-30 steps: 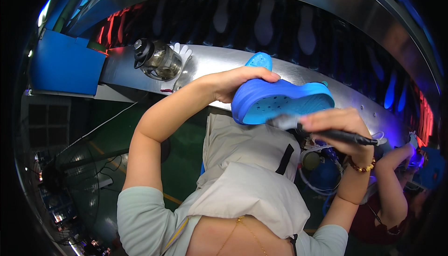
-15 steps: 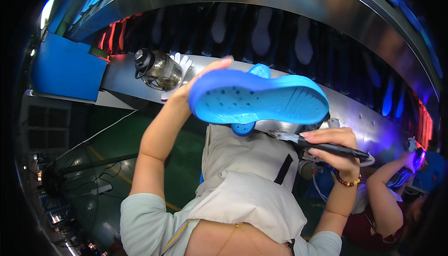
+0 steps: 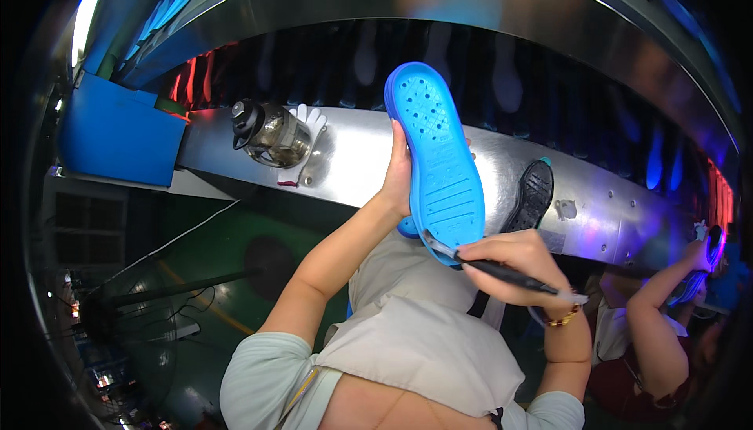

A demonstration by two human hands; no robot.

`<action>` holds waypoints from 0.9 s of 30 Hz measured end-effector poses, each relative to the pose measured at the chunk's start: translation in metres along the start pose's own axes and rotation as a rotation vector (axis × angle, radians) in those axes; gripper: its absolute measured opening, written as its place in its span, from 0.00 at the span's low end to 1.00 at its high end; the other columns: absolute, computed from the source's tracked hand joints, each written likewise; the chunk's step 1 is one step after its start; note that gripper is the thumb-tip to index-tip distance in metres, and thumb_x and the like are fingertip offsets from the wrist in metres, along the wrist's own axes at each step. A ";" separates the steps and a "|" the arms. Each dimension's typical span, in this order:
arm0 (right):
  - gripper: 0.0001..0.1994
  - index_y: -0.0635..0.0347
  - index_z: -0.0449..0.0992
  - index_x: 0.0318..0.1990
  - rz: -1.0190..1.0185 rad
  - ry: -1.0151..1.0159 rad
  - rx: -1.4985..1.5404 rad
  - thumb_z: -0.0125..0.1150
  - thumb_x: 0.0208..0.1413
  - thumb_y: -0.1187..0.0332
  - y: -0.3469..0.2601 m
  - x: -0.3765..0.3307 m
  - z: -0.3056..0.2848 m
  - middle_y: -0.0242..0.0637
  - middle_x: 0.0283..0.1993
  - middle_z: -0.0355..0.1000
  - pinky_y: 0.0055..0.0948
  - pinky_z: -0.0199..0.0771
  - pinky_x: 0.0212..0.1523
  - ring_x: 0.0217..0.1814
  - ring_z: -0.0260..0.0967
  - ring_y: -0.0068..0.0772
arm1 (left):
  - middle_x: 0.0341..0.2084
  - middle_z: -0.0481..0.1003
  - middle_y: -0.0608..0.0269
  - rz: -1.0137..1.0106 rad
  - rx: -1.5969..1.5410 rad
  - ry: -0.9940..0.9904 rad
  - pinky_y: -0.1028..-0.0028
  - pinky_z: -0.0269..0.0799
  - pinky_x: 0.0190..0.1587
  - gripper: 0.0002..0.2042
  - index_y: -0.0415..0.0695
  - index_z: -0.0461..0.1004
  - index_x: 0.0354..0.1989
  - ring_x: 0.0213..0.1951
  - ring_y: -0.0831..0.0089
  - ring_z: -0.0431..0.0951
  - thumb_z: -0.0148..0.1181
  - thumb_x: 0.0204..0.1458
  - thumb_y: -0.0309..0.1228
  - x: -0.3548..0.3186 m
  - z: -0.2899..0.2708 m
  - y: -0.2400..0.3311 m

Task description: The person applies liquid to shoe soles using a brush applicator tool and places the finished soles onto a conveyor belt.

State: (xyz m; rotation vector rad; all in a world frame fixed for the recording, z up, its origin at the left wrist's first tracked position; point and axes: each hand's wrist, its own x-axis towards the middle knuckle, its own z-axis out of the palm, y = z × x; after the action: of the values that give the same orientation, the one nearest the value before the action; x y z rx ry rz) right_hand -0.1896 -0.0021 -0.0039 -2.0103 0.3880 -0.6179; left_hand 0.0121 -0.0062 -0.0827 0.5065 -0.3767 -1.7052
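My left hand (image 3: 401,170) grips a bright blue foam shoe (image 3: 439,148) along its left edge, some fingertips showing at the far side. The shoe stands tilted, toe end away from me. Its raised-rim face, with small holes at the toe and grooves lower down, is toward me. A brush (image 3: 511,275) with a black handle is pinched in my right hand (image 3: 522,261). Its pale bristles meet the shoe's near end, by the inner rim. A beaded bracelet (image 3: 563,319) circles my right wrist.
A black shoe sole (image 3: 535,195) with a teal tip lies on the metal ledge (image 3: 353,140). A glass jug (image 3: 274,138) with a black lid and a white glove (image 3: 312,122) are at left. Beyond is a dark opening under a metal hood. Another person (image 3: 655,328) works at right.
My left hand has turned the shoe from lying crosswise to pointing away from me. The brush has moved from below the shoe onto its near end. The black sole has come into full view.
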 end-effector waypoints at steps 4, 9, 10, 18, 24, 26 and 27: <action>0.09 0.66 0.76 0.34 0.265 0.248 0.245 0.60 0.44 0.74 0.008 0.013 -0.015 0.38 0.28 0.75 0.19 0.71 0.31 0.29 0.71 0.21 | 0.47 0.65 0.50 0.017 -0.074 -0.043 0.54 0.65 0.49 0.44 0.44 0.55 0.56 0.49 0.55 0.67 0.23 0.43 0.70 -0.002 0.021 -0.002; 0.09 0.64 0.76 0.34 -0.035 -0.005 0.129 0.60 0.41 0.76 -0.005 0.003 -0.006 0.40 0.30 0.75 0.21 0.72 0.35 0.32 0.73 0.25 | 0.46 0.65 0.50 0.100 -0.054 -0.098 0.55 0.66 0.49 0.44 0.42 0.56 0.55 0.48 0.56 0.67 0.25 0.42 0.70 -0.003 0.019 0.012; 0.10 0.64 0.76 0.34 -0.008 0.005 0.160 0.60 0.41 0.75 0.000 -0.002 -0.013 0.40 0.31 0.75 0.22 0.72 0.35 0.33 0.73 0.25 | 0.47 0.65 0.50 0.126 -0.081 -0.052 0.55 0.66 0.49 0.45 0.41 0.57 0.54 0.48 0.57 0.67 0.25 0.42 0.70 -0.006 0.024 0.013; 0.10 0.65 0.76 0.34 0.050 -0.007 0.240 0.62 0.38 0.80 0.005 -0.017 -0.013 0.44 0.36 0.74 0.25 0.72 0.42 0.40 0.73 0.33 | 0.46 0.66 0.52 0.185 0.036 -0.089 0.59 0.68 0.48 0.45 0.40 0.57 0.54 0.48 0.59 0.68 0.29 0.40 0.71 -0.004 0.039 0.034; 0.11 0.65 0.76 0.36 0.169 0.143 0.241 0.61 0.41 0.79 0.016 -0.018 -0.011 0.41 0.36 0.75 0.21 0.71 0.39 0.36 0.72 0.26 | 0.48 0.66 0.52 0.193 0.059 -0.124 0.58 0.67 0.49 0.46 0.40 0.56 0.55 0.49 0.57 0.67 0.30 0.39 0.71 0.005 0.050 0.041; 0.11 0.64 0.77 0.34 0.096 0.008 0.267 0.63 0.37 0.77 0.014 -0.019 -0.017 0.40 0.36 0.75 0.25 0.68 0.43 0.40 0.70 0.28 | 0.48 0.65 0.49 0.202 0.066 -0.157 0.58 0.67 0.49 0.47 0.38 0.55 0.56 0.49 0.57 0.67 0.31 0.39 0.70 0.001 0.052 0.043; 0.11 0.64 0.77 0.34 0.016 0.009 0.354 0.62 0.37 0.77 0.022 -0.020 -0.023 0.41 0.35 0.75 0.29 0.64 0.48 0.44 0.67 0.31 | 0.48 0.65 0.49 0.197 0.067 -0.158 0.58 0.67 0.49 0.47 0.38 0.55 0.56 0.49 0.57 0.67 0.31 0.39 0.70 0.001 0.056 0.044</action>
State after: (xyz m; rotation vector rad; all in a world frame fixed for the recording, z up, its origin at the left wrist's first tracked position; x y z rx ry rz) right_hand -0.2196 -0.0186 -0.0194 -1.6656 0.2774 -0.6382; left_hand 0.0194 -0.0175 -0.0121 0.3710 -0.5809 -1.5493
